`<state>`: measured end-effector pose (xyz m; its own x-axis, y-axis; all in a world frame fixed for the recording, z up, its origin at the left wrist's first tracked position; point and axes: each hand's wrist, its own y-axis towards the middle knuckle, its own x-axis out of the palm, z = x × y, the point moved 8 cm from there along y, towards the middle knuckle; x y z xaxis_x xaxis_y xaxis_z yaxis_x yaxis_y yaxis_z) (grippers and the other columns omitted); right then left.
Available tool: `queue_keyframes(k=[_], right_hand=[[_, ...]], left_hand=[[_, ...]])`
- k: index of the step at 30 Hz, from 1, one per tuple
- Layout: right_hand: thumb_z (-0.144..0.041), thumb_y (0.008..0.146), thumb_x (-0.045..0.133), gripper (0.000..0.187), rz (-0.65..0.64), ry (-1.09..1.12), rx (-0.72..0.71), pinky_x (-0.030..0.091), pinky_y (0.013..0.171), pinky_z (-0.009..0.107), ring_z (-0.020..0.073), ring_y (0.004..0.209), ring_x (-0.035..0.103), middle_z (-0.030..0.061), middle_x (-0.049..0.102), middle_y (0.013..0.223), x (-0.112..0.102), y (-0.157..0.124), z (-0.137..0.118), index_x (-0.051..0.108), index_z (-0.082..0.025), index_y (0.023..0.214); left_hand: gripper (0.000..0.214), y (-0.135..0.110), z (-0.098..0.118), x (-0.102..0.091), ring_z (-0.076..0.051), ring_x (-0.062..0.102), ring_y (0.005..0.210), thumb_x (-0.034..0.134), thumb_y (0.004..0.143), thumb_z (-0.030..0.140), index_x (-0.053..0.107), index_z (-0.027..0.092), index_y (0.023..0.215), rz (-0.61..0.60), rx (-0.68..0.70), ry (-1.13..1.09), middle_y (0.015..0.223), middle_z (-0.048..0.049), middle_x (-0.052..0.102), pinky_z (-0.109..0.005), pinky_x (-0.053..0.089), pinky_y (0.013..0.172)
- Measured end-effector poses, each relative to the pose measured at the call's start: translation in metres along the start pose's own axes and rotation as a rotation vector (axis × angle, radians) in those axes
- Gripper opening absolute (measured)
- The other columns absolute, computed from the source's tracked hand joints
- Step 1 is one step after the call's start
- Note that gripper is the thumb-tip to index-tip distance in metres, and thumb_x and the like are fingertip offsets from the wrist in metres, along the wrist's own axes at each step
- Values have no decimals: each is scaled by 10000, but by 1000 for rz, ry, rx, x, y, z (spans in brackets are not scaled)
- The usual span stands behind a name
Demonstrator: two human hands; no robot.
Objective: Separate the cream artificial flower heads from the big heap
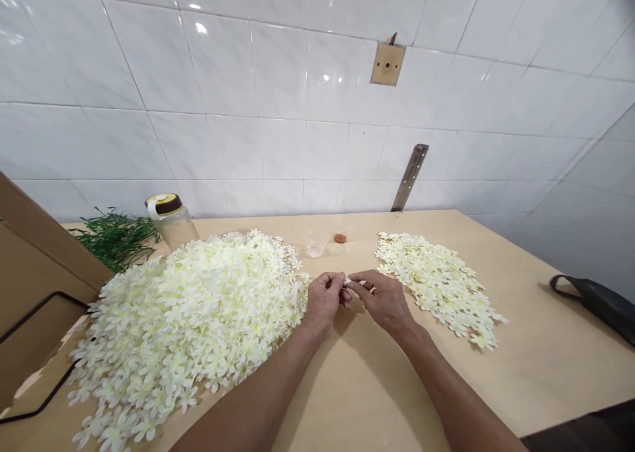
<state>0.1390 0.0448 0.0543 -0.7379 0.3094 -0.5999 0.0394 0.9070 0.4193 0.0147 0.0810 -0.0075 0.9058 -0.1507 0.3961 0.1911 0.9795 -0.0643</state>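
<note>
Over the middle of the table, my left hand (326, 300) and my right hand (383, 300) meet with their fingertips pinched together. A small cream artificial flower (347, 280) shows between them, mostly hidden by the fingers. To the left of my left hand lies a large heap of cream-white artificial flowers (198, 306). A smaller, flatter spread of the same flowers (436, 280) is just beyond my right hand, to the right. Behind my hands stand a small clear plastic cup (315, 245) and a reddish-brown oval piece (340, 238).
At the back left are a clear bottle with a brown and yellow lid (173, 222) and green artificial stems (116, 237). A cardboard box (44, 240) borders the left side. A black strapped object (598, 303) lies at the right edge. A metal bracket (411, 176) leans against the tiled wall.
</note>
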Motion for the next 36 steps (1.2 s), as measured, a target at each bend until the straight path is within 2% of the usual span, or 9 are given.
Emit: queue_keyframes(k=[7,13,20,25,29,33,36], right_hand=[[-366,891,614,188,69,25,-66,525,718,312,197,771,671,44,745,864,-4,0,-11,764,-261,850],[-432,882,616,234,56,78,20,516,675,303,204,747,674,47,752,871,-4,0,-5,777,-266,845],[-422,864,629,220,46,133,99,518,664,300,202,714,677,40,763,837,0,-3,5,784,-267,865],[-429,856,637,220,70,75,89,513,678,303,197,707,664,39,761,832,-3,-3,8,776,-260,835],[-437,865,621,236,37,57,68,504,655,298,200,708,673,42,762,833,-4,-3,8,782,-265,843],[-446,870,607,267,-13,83,139,470,554,278,191,627,660,39,746,741,-4,-4,12,786,-248,860],[-466,856,617,283,-7,79,174,457,541,275,189,597,647,34,726,671,-6,-6,13,777,-236,819]], left_hand=[[343,-3,-1,4,-83,512,454,752,731,444,625,127,763,-64,-86,-115,544,-4,598,-208,417,482],[336,0,-2,1,-66,491,461,808,667,388,634,115,756,-54,-135,-175,544,6,582,-199,397,490],[309,0,-2,1,-63,488,464,820,648,344,644,118,765,-57,-137,-161,550,9,584,-196,382,488],[315,-1,-3,5,-71,507,487,828,638,338,644,121,774,-91,-158,-180,572,3,591,-203,400,499],[329,-1,-4,5,-75,510,486,837,625,336,648,119,783,-100,-173,-170,567,0,593,-209,411,506],[300,-1,-3,4,-68,496,478,827,644,320,662,110,780,-117,-174,-159,566,-5,591,-203,396,495],[276,-1,-2,5,-71,500,487,817,667,321,662,112,759,-140,-176,-151,567,-10,588,-206,397,499]])
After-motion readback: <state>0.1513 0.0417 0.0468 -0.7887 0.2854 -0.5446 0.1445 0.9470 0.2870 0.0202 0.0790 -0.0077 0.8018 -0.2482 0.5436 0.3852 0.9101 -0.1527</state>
